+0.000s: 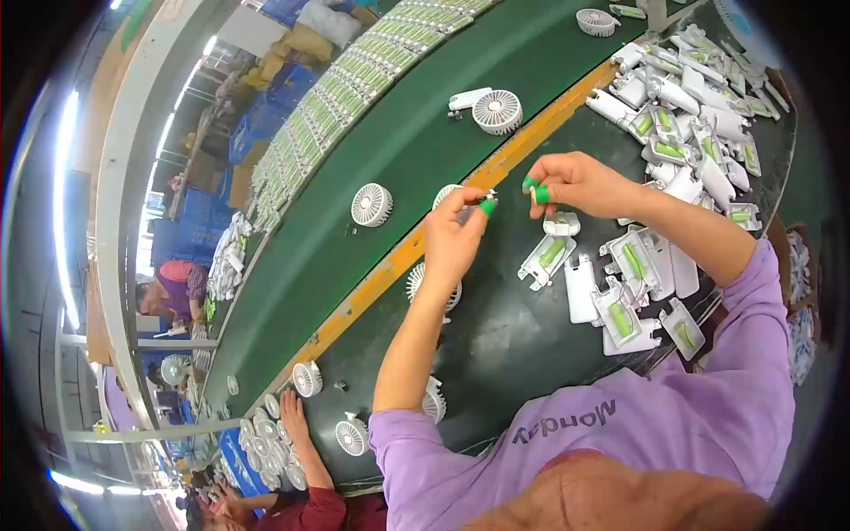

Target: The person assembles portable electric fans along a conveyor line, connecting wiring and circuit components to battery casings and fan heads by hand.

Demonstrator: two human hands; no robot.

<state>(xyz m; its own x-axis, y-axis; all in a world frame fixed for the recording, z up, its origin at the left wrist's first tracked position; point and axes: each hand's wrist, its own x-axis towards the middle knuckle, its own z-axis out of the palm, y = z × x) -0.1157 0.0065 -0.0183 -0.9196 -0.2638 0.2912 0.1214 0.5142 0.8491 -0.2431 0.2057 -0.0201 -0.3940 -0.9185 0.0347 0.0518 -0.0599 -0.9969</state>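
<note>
From my remote seat I see the left hand point(452, 246) with its fingers drawn narrow, pinching a tiny dark-and-pale part point(491, 194) at the tips, a green finger wrap point(488, 207) on the thumb. Facing it, just apart, the right hand point(586, 186) is curled with thumb and forefinger nearly meeting, both wrapped in green; something pale shows between them, but I can't tell whether it is a held piece. Close behind the left hand, a round white plastic fan head point(445, 194) is partly hidden, and another slatted fan head point(418, 281) lies beside the left forearm. Just below the right hand, on the dark tabletop point(496, 341), I have an open white plastic shell with a green cylindrical cell point(546, 257), then a loose cluster of similar white shells point(620, 319) nearer the body. Farther out to the right, a large heap of white handle shells point(699, 106) spreads along the table. Beyond the hands, a yellow rail point(513, 157) borders a green conveyor belt point(301, 257) carrying a white fan head point(371, 204) and, farther up, another next to a white handle. At lower left, a co-worker's hand point(294, 418) rests near piled white round discs point(266, 447).
</note>
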